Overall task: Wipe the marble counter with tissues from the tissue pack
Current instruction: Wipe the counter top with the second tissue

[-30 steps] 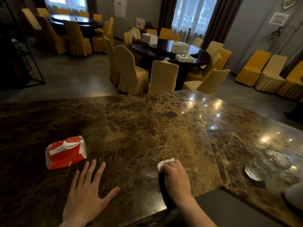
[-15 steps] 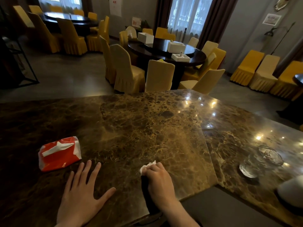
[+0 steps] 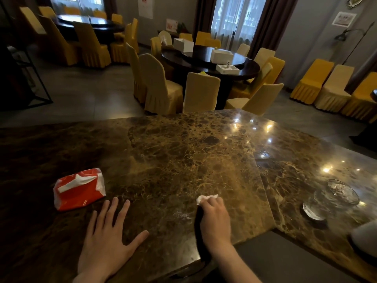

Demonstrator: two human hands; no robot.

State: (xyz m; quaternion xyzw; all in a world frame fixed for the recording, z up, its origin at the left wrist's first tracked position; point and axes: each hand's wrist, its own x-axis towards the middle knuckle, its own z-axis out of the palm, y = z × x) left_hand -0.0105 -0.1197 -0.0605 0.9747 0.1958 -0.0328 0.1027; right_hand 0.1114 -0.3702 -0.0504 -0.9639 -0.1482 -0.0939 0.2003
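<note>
The brown marble counter [image 3: 173, 152] fills the lower half of the head view. A red and white tissue pack [image 3: 78, 188] lies on it at the left, with a white tissue showing in its slot. My left hand [image 3: 108, 240] rests flat on the marble just below the pack, fingers spread, holding nothing. My right hand [image 3: 215, 219] is closed over a crumpled white tissue [image 3: 205, 198], pressing it on the counter near the front edge; only the tissue's tip shows past my fingers.
A glass ashtray [image 3: 342, 190] and a second glass dish [image 3: 312, 210] sit on the lower counter section at the right. A pale rounded object [image 3: 365, 233] is at the right edge. Covered chairs [image 3: 201, 92] and a round dining table [image 3: 210, 60] stand beyond the counter.
My right hand with the tissue slid left along the counter, then back to the right. My left hand stayed flat beside the tissue pack.
</note>
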